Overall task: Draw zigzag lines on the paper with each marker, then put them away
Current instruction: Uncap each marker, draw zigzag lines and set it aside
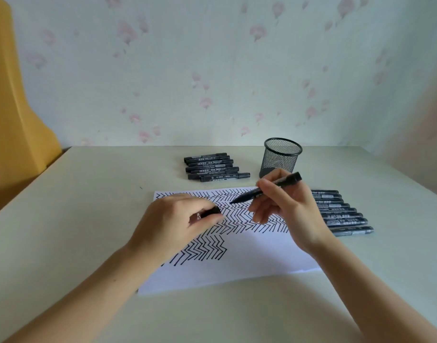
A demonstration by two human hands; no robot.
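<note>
A white paper point(249, 256) lies on the table, its upper half and lower left covered with black zigzag lines. My right hand point(284, 209) grips an uncapped black marker point(281, 184), its tip pointing left just above the zigzags. My left hand point(178, 221) rests on the paper's left part and pinches the marker's black cap point(210, 212). Several capped black markers point(212, 167) lie in a pile behind the paper. Another row of markers point(341, 214) lies to the right of the paper, partly hidden by my right hand.
A black mesh pen cup point(280, 157) stands behind the paper at the right, near the wall. A yellow chair back point(12, 107) rises at the table's left edge. The pale table point(76, 206) ends at a floral wall.
</note>
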